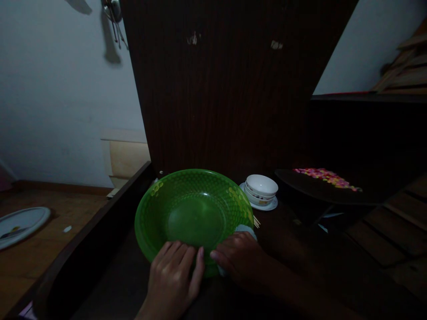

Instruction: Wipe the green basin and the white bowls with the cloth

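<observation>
A large green plastic basin [196,215] with a honeycomb pattern and yellowish patches stands on a dark wooden surface. My left hand [175,273] is closed over its near rim, the fingers reaching inside and the thumb apart from them. Against the rim at the near right, my right hand [240,253] grips a pale blue-grey cloth [245,229]. Most of that cloth is covered by the hand. Beyond the rim on the right, the ends of several thin wooden chopsticks [256,221] poke out; the basin hides the rest of them.
Stacked white bowls [262,184] sit on a white plate [268,206] right of the basin. A dark upright panel [227,98] rises behind. Farther right, a dark board [290,182] carries pink and yellow bits [328,177]. A raised wooden edge [100,226] borders the left.
</observation>
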`<state>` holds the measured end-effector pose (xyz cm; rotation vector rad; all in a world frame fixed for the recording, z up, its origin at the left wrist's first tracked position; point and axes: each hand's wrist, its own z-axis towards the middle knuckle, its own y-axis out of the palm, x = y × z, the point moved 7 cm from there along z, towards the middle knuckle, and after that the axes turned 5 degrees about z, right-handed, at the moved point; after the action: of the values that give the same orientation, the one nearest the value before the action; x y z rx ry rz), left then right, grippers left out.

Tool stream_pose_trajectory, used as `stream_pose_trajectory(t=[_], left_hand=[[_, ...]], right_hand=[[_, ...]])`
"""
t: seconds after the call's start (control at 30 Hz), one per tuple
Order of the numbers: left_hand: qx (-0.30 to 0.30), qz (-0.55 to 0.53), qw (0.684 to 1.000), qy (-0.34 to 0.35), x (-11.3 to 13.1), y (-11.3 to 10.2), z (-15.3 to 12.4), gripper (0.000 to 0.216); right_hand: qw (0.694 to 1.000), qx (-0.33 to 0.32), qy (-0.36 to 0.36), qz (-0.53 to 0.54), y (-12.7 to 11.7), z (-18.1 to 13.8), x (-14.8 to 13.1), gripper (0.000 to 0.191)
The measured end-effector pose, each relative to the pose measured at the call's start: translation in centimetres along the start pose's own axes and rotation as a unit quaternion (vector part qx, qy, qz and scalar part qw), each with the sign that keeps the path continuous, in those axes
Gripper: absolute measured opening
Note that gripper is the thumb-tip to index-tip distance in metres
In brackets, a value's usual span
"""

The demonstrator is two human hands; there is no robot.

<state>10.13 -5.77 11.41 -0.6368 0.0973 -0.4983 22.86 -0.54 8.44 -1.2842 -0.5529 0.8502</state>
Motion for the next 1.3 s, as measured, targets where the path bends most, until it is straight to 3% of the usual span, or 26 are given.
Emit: stream_pose_trajectory(t=[0.2,0.4,0.57,0.7,0.77,0.93,1.1,1.2,1.3], left_hand=[[-0.011,0.052,0.998,-0.02,0.0,1.1,-0.3,0.035],[-0.018,0.023,0.999,-0.02,-1.3,1.0,0.2,0.038],[-0.042,-0.01,0.999,-0.003,-2.6,1.1,0.4,0.041],[-0.07,-0.056,0.995,0.041,-4.3,1.1,0.6,0.04],[-0.088,-0.083,0.991,0.064,-5.1,1.0,0.8,0.038],[-0.108,-0.12,0.984,0.076,-7.2,0.7,1.1,0.035],[-0.07,-0.086,0.991,0.078,-8.0,-0.1,0.9,0.032],[-0.027,-0.047,0.997,0.05,-7.5,-0.9,0.8,0.027],[0.007,-0.049,0.998,0.038,-5.1,-1.3,0.3,0.018]], right_hand=[[0.999,0.033,-0.004,-0.025,0.6,0.4,-1.9,0.051],[0.999,-0.015,-0.026,-0.015,0.7,0.4,-1.1,0.054],[0.997,-0.031,-0.067,-0.016,0.0,-0.5,1.6,0.053],[0.987,-0.003,-0.162,0.016,-1.1,-1.4,4.7,0.059],[0.984,0.026,-0.175,0.024,-1.6,-1.7,6.4,0.062],[0.983,0.074,-0.16,0.043,-1.9,-1.9,7.6,0.063],[0.99,0.062,-0.111,0.068,-1.6,-2.0,6.7,0.062],[0.995,0.042,-0.058,0.07,-1.7,-1.9,6.1,0.066],[0.998,-0.009,-0.005,0.056,-1.5,-1.6,5.0,0.068]])
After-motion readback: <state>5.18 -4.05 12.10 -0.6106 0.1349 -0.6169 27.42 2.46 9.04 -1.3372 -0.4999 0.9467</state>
